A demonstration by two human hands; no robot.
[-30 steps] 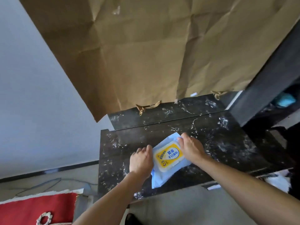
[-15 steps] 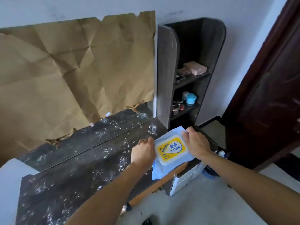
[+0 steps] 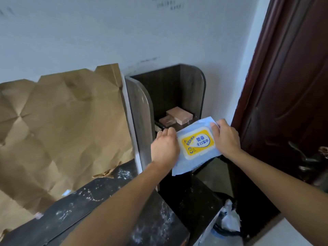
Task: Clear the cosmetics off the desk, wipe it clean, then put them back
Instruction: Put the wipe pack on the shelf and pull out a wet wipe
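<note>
While my left grip (image 3: pixel 165 148) and right grip (image 3: pixel 226 139) each pinch an end, I see the blue wipes pack (image 3: pixel 196 144), yellow lid up, before the far shelf (image 3: pixel 177 86)

Creased brown paper (image 3: pixel 58 132), torn along its lower edge, filled the left of the frame beneath a pale wall (image 3: pixel 124 41) bearing faint scribbles (image 3: pixel 168 4) at top centre. A dark shelf unit (image 3: pixel 170 89) with rounded top corners stood at centre, just right of the paper. A reddish-brown door (image 3: pixel 287 86) took the right side, its metal handle (image 3: pixel 300 155) near the right edge. A crumpled white bag (image 3: pixel 230 217) lay at lower right.
</note>
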